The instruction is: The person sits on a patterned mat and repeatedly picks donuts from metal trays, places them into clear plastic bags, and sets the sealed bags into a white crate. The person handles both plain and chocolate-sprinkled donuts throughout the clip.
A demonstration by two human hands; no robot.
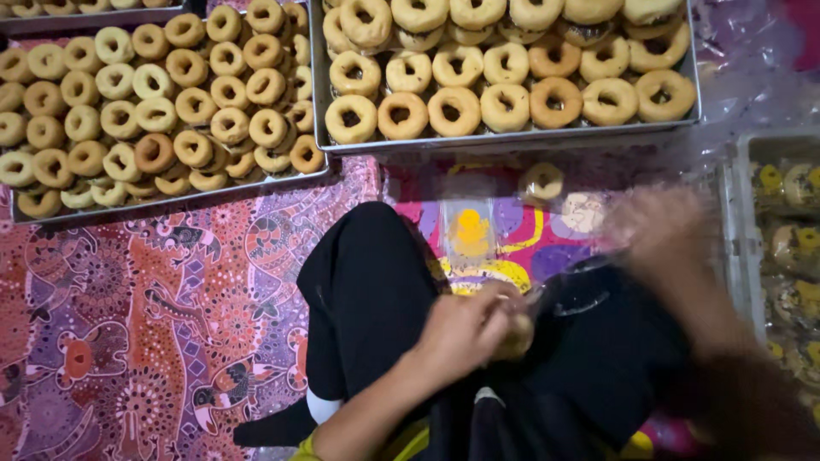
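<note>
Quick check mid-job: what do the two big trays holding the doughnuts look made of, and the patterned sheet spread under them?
The near tray and the left tray look like thin metal, probably aluminium: grey, dull sheen, thin upright rims. The patterned sheet looks like printed cloth, matte with batik-like motifs, though a printed plastic mat cannot be excluded. The doughnuts look fried, with a matte golden-brown crust.
</note>
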